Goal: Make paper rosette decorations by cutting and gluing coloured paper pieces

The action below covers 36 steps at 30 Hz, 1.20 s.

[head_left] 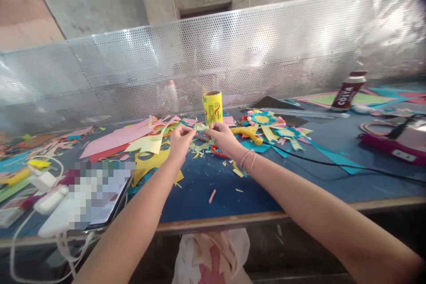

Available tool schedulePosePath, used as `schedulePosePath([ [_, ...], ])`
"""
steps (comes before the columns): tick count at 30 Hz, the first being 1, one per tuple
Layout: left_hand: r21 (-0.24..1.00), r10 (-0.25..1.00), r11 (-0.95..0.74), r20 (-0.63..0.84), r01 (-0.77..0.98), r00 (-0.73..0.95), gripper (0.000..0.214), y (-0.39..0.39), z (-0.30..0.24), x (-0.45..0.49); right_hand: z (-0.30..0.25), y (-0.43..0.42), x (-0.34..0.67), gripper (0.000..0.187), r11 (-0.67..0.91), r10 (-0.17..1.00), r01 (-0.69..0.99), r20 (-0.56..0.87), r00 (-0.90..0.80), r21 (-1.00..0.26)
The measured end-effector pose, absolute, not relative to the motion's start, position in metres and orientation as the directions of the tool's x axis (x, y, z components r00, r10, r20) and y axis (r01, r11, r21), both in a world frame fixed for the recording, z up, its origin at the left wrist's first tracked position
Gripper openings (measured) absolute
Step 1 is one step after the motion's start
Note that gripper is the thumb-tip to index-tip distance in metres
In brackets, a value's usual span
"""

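Observation:
Near the middle of the table, my left hand and my right hand face each other, fingertips pinched. Between them stretches a small light green paper strip, one end in each hand. Just behind it stands a yellow cardboard tube. Below the fingers lie scissors, their red handle partly hidden by my right hand. A yellow glue gun rests right of that hand, its black cord running right. Paper rosettes in blue, yellow and pink lie beyond it.
Pink paper sheets and a cut yellow sheet lie left. A phone with white cables is at the front left. A dark red bottle and a purple power strip stand right. A perforated metal screen closes the back.

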<state>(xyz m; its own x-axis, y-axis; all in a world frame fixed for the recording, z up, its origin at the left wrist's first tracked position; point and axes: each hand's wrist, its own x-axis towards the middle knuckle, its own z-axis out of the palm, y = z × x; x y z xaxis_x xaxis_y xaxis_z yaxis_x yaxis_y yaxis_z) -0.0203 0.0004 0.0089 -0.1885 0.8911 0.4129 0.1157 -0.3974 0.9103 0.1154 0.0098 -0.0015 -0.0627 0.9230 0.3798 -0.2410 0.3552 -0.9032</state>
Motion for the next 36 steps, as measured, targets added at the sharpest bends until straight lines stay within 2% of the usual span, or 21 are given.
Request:
schedulePosePath([
  [14, 0.916, 0.894, -0.397, 0.4, 0.056, -0.203, 0.018, 0.0034, 0.0064, -0.0209, 0.0012, 0.0071, 0.1137, 0.028, 0.339, 0.921, -0.319, 0.382, -0.08, -0.885],
  [36, 0.894, 0.894, -0.435, 0.443, 0.11, -0.066, 0.021, 0.0035, 0.0045, -0.016, 0.003, 0.0094, 0.1157, 0.023, 0.348, 0.936, -0.237, 0.352, 0.027, -0.907],
])
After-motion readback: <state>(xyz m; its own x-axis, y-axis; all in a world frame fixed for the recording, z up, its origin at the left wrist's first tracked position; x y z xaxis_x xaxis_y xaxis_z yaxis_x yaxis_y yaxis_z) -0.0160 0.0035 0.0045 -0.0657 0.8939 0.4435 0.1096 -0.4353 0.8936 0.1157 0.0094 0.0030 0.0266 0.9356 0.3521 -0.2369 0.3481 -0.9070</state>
